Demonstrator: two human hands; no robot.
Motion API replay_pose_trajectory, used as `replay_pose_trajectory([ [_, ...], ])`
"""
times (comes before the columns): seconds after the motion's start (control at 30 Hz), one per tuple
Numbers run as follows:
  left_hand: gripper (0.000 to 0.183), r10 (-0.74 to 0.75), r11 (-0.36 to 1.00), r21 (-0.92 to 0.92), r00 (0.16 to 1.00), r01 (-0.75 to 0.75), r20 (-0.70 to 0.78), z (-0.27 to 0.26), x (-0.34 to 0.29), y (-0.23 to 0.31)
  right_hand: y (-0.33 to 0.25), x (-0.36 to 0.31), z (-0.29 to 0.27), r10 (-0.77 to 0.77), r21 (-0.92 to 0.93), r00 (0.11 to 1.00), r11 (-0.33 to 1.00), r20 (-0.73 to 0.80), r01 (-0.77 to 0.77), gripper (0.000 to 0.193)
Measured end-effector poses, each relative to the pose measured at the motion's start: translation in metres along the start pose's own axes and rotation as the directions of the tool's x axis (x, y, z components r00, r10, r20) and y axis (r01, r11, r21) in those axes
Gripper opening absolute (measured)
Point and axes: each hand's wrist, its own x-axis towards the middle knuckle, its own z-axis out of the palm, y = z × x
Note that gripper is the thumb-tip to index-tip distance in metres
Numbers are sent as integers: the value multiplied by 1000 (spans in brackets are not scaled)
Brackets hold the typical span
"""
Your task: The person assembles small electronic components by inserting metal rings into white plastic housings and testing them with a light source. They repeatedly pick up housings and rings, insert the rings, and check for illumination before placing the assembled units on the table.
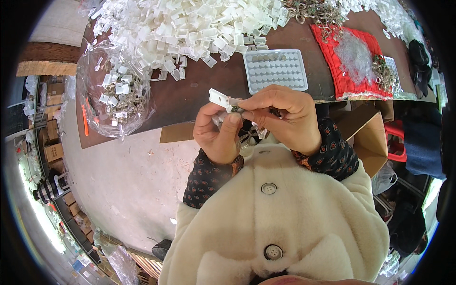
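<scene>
Desk point(209, 78), dark brown, carrying at its far side a broad heap of white plastic parts point(190, 31). At left lies a clear bag point(92, 71) of white and metallic parts; at right, a red cloth point(327, 59) under translucent material. A pale, compartmented tray point(275, 73) sits between heap and cloth. At the desk's near edge, the left hand point(216, 133) is curled, thumb against fingers, gripping a white plastic piece point(219, 98); the right hand point(294, 118) pinches that piece's right end between thumb and forefinger. Finer detail at the fingertips is too small to tell.
</scene>
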Motion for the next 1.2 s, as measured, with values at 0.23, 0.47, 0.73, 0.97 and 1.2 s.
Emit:
replay_pose_trajectory([
  [0.23,27,62,998,30,998,-62,-7,-1,-3,1,4,-1,4,-221,-185,975,958,2,218,27],
  [0.47,26,75,994,88,995,-70,-61,0,-4,-1,1,-3,12,-241,-240,970,943,-20,229,28],
  [0.73,23,253,945,217,967,-246,-5,-7,-3,-7,-13,0,4,-78,-270,996,959,34,84,20],
  [0.97,18,-40,994,-105,999,38,-20,-9,-5,-2,1,5,7,208,196,978,958,34,-210,15],
  [1.2,19,-298,927,-231,954,295,22,-13,-3,0,9,-6,17,42,-85,998,995,-57,-47,18],
])
